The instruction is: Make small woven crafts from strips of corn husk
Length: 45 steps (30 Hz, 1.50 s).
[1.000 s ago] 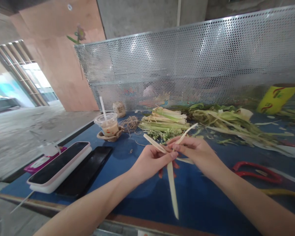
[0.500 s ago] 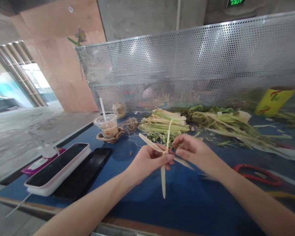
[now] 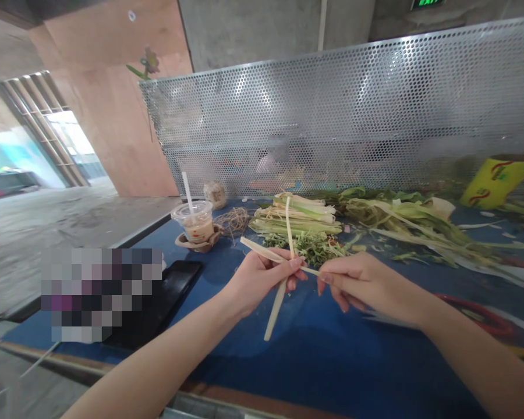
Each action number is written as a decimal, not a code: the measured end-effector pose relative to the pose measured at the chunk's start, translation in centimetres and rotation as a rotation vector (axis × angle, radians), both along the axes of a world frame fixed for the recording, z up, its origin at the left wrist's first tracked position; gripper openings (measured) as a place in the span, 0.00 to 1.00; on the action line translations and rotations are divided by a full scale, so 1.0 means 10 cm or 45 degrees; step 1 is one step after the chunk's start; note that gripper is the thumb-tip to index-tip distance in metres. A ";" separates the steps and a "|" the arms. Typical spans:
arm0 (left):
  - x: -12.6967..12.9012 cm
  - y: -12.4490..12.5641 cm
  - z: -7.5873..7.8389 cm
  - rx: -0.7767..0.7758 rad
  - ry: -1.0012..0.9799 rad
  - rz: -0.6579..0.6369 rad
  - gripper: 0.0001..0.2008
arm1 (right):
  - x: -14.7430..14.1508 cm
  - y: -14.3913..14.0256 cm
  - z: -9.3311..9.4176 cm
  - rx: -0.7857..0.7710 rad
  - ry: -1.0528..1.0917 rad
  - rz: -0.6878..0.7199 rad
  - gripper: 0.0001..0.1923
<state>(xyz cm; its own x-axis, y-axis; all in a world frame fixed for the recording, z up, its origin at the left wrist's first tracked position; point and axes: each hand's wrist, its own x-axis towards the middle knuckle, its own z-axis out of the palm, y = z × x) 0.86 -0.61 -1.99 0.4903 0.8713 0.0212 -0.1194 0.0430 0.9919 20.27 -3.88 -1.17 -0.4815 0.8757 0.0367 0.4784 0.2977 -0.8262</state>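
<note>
Pale, flat plant strips (image 3: 276, 309) cross one another in front of me, with one end pointing up, one to the left and one down toward me. At their crossing, my left hand (image 3: 258, 278) is closed, thumb pressed against the fingers. My right hand (image 3: 358, 278) pinches the end of the strip that runs to the right, between thumb and index finger. That strip is stretched between both hands. Just behind them are green leafy scraps (image 3: 314, 247) and a bundle of pale green stalks (image 3: 294, 218).
To the left are a cup with a straw (image 3: 196, 224), twine (image 3: 233, 222) and a flat black device (image 3: 174, 291). Long husk-like leaves (image 3: 402, 221) and a yellow container (image 3: 498, 180) lie right. Red-handled scissors (image 3: 474, 314) are partly behind my right forearm. A perforated metal panel (image 3: 323, 116) stands behind.
My right hand has moved from hovering beside the strips to gripping the end of the right-hand one. The lower strip end has swung left, and the upright one has shifted slightly left.
</note>
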 end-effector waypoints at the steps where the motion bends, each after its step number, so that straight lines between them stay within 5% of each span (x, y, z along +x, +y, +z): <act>1: -0.01 0.00 0.01 -0.023 -0.002 -0.037 0.12 | 0.01 0.01 0.00 -0.019 -0.001 0.012 0.17; 6: -0.01 0.02 0.00 -0.086 -0.071 -0.238 0.17 | -0.02 0.03 -0.04 0.116 0.068 -0.126 0.14; 10: 0.02 0.03 -0.03 -0.032 -0.086 -0.166 0.15 | -0.12 0.05 -0.10 0.089 0.211 -0.106 0.18; 16: 0.00 0.05 -0.02 -0.043 -0.080 -0.010 0.17 | -0.16 0.05 -0.16 0.341 -0.067 -0.251 0.12; 22: 0.01 0.07 -0.06 0.196 0.047 0.142 0.11 | -0.23 0.02 -0.22 0.113 0.217 -0.248 0.22; 28: 0.04 0.05 -0.06 0.279 0.141 0.124 0.11 | -0.33 0.14 -0.35 -0.241 0.821 -0.201 0.16; 45: 0.08 0.01 -0.08 0.320 0.063 0.240 0.10 | -0.37 0.10 -0.36 -0.027 0.874 -0.449 0.11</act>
<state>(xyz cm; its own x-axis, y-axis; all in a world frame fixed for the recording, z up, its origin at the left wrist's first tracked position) 1.66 -0.49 -2.74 0.3266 0.9174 0.2273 -0.0534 -0.2222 0.9735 16.55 -2.84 -4.75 -0.0492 0.9769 0.2078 -0.0796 0.2035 -0.9758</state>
